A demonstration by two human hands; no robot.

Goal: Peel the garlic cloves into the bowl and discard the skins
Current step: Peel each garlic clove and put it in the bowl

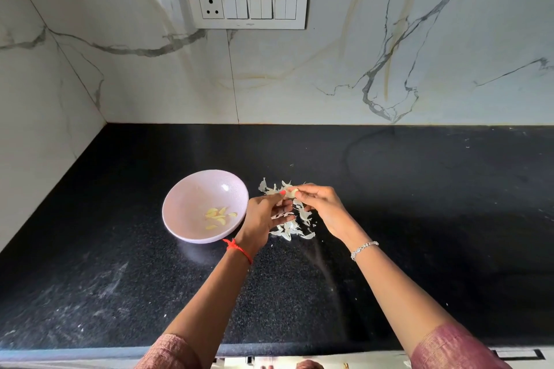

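Observation:
A pale pink bowl [186,203] stands on the black counter and holds several peeled yellowish garlic cloves [218,216]. Just right of the bowl, my left hand [265,215] and my right hand [319,203] meet above a heap of white garlic skins [292,226]. Both hands pinch one garlic clove [291,191] between their fingertips; it still shows white skin. The heap is partly hidden under my hands.
The black speckled counter [419,218] runs to a marble wall at the back and on the left. A white switch panel [247,6] sits on the back wall. Small skin flakes lie scattered on the counter. The counter's front edge is near my elbows.

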